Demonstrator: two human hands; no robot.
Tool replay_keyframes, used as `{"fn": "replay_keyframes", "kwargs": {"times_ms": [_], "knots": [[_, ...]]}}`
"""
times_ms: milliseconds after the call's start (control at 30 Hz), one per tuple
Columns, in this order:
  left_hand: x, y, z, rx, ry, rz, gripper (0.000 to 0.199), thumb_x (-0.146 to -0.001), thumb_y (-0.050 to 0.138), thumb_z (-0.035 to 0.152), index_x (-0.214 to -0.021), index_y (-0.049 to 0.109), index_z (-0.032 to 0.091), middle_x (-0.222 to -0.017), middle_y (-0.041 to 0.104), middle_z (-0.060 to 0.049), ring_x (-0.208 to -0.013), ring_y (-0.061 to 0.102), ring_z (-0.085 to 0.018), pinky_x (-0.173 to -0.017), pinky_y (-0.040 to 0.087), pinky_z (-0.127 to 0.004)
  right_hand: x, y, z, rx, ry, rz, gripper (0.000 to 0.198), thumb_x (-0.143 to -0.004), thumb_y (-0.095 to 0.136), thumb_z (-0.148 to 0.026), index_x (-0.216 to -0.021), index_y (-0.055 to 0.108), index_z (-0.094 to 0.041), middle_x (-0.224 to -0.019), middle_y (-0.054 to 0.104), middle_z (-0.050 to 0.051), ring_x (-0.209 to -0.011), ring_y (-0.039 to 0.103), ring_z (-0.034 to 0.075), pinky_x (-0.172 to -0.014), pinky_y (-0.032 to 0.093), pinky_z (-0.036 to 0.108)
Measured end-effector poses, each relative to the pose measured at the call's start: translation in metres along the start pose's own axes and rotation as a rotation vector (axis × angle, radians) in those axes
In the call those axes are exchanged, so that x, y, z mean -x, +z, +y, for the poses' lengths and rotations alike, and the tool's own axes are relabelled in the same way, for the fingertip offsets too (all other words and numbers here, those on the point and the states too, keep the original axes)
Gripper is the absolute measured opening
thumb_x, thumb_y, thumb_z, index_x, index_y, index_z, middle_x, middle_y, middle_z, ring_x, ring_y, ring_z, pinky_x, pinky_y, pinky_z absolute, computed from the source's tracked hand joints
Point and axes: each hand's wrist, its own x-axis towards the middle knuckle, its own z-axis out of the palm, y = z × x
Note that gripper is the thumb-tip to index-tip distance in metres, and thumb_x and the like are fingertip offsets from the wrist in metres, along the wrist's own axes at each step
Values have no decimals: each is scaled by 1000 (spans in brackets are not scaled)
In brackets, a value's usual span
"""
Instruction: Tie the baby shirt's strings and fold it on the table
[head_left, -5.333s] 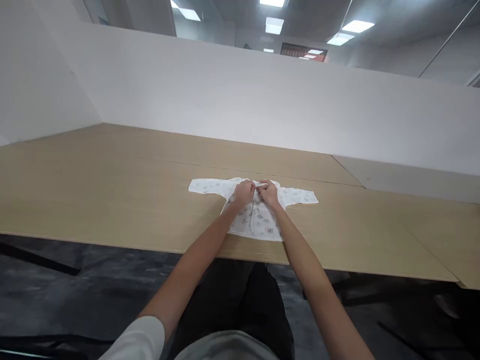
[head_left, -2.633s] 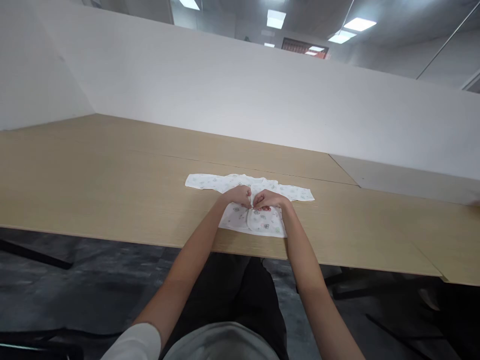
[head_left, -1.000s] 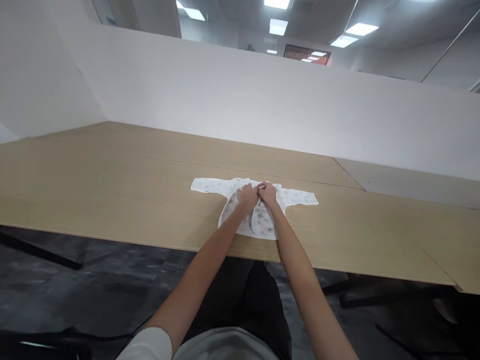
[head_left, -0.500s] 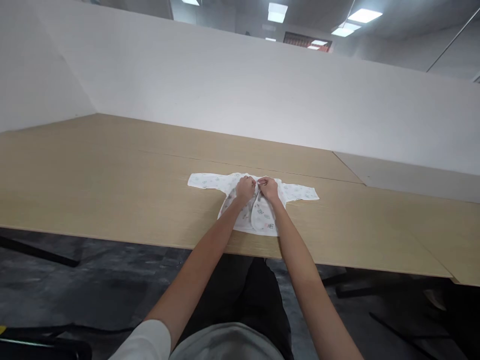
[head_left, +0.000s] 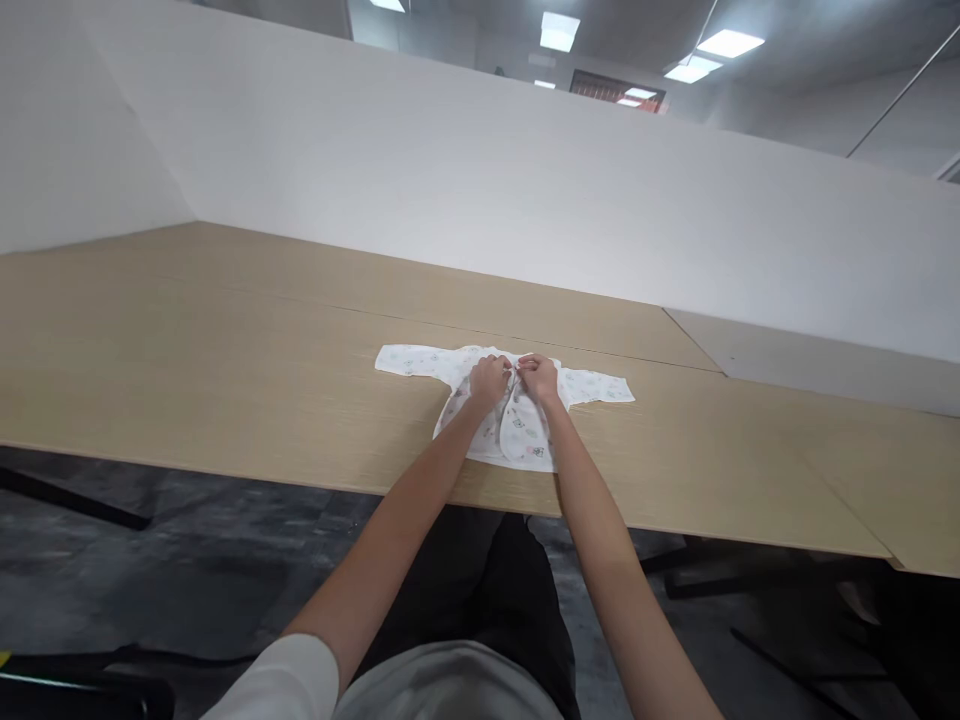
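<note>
A small printed baby shirt (head_left: pixel 517 430) lies flat on the tabletop (head_left: pixel 225 370) near its front edge, sleeves spread toward nine and three o'clock — laid out so the front opening faces up. The left hand (head_left: pixel 488 381) and right hand (head_left: pixel 537 378) meet at the neckline at twelve o'clock, fingers pinched closed on the two front edges, apparently drawing them together. A white partition (head_left: pixel 480 190) stands behind.

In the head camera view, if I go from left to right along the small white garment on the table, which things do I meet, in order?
Left sleeve of the garment → left hand → right hand → right sleeve of the garment, all on the wooden table.
</note>
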Motion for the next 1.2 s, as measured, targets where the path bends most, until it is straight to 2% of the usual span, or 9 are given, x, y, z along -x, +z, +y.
{"fn": "replay_keyframes", "kwargs": {"times_ms": [100, 233, 367, 533, 700, 800, 967, 1200], "knots": [[-1, 2, -1, 53, -8, 15, 18, -86, 48, 18, -94, 64, 19, -103, 64, -8, -102, 54, -21, -89, 40, -31, 2, 0, -3, 21, -3, 126, 32, -71, 49, -14, -100, 62, -17, -100, 68, 6, -90, 64, 14, -78, 49, 24], [-4, 6, -5, 202, -13, 76, 18, -86, 48, 20, -94, 64, 19, -96, 68, -6, -93, 59, -19, -83, 43, -29, 3, 0, -3, -40, -49, 157, 24, -69, 52, -12, -89, 63, -16, -91, 69, 4, -89, 64, 14, -83, 49, 25], [-5, 9, -8, 304, -20, 134, 18, -85, 49, 21, -94, 65, 18, -94, 70, -4, -87, 62, -17, -79, 45, -26, 2, 2, 0, -192, -69, 193, 18, -65, 55, -14, -82, 63, -16, -79, 68, 3, -77, 65, 15, -72, 51, 24], [-6, 8, -7, 384, -63, 147, 23, -82, 49, 14, -93, 68, 17, -91, 72, -4, -84, 64, -15, -78, 46, -25, 3, 4, -1, -324, -89, 162, 19, -71, 50, -18, -84, 62, -16, -64, 63, 0, -57, 60, 12, -56, 49, 22], [-6, 4, -4, 460, -97, 143, 25, -78, 49, 12, -90, 71, 16, -90, 72, -4, -85, 65, -14, -81, 47, -24, 3, 6, -2, -411, -136, 144, 21, -67, 50, -15, -86, 60, -15, -67, 62, -1, -55, 58, 10, -52, 48, 19], [-5, 1, -2, 489, -106, 154, 21, -78, 52, 16, -84, 72, 15, -86, 73, -4, -82, 65, -15, -77, 47, -23, 3, 6, -2, -403, -149, 139, 25, -64, 53, -15, -88, 59, -16, -70, 62, -2, -56, 58, 10, -51, 47, 19], [-3, -2, 1, 557, -80, 157, 19, -79, 57, 25, -80, 73, 15, -81, 73, -5, -75, 65, -16, -70, 47, -23, 4, 6, -3, -326, -159, 170, 27, -62, 57, -18, -89, 61, -16, -70, 61, -2, -56, 55, 10, -54, 46, 20], [-2, -4, 1, 494, -103, 145, 19, -78, 55, 20, -81, 74, 17, -85, 73, -6, -78, 66, -17, -71, 47, -24, 5, 7, -4, -243, -194, 170, 25, -63, 59, -21, -87, 61, -17, -72, 62, -1, -64, 57, 12, -61, 48, 23]]}}
